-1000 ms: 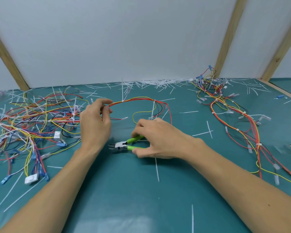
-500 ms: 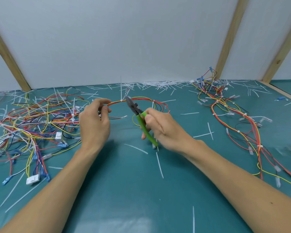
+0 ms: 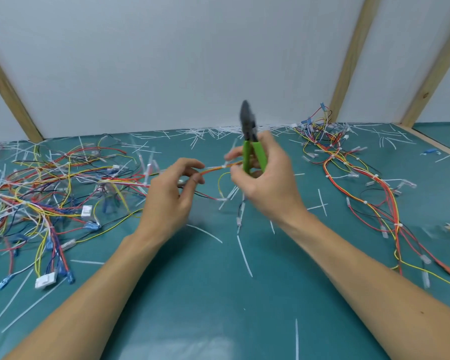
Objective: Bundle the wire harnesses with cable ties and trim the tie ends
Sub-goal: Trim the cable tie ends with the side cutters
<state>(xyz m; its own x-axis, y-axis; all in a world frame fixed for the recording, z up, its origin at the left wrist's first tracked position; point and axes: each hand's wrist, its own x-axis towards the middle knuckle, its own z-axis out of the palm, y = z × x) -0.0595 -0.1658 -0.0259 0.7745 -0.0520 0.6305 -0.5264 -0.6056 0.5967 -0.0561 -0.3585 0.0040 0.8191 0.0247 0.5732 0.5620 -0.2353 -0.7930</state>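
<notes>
Green-handled cutters [image 3: 252, 149] upright in right hand [image 3: 265, 183], wire bundle [image 3: 216, 168] pinched by left hand [image 3: 169, 198].

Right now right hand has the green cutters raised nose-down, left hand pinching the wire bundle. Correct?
Not quite: the head view shows the green cutters raised nose-up, dark blades pointing at the wall, not down. The rest holds: the right hand grips the handles, and the left hand pinches the wire bundle stretched between the hands.
</notes>
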